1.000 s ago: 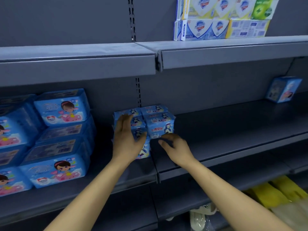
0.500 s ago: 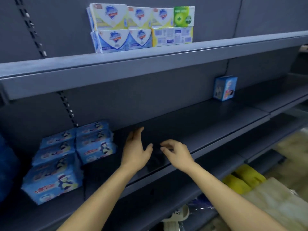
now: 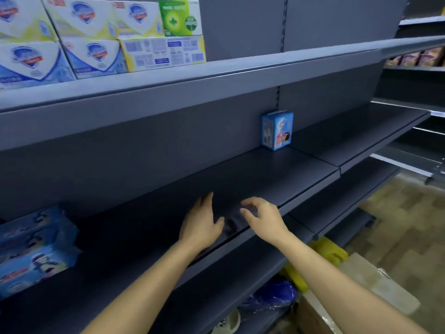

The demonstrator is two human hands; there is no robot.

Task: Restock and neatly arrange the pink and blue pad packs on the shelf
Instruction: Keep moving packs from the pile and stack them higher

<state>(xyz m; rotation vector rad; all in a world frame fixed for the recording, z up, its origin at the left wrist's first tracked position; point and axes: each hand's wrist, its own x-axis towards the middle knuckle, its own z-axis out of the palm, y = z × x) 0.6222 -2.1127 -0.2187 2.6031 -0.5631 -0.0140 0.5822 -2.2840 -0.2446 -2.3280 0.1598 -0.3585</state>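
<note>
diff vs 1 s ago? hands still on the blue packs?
No. Both hands came off the stack of blue packs and moved right. The left hand and right hand are now empty over a bare part of the shelf, clear of the stack. The camera swung right too. Unchanged: the stack's place on the shelf, the lone upright pack at the back, and the soap boxes above.

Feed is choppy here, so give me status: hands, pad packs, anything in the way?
Left hand and right hand open, empty, over middle shelf. Blue packs stacked far left; lone pack upright at the back, right. Nothing seen blocking.
</note>
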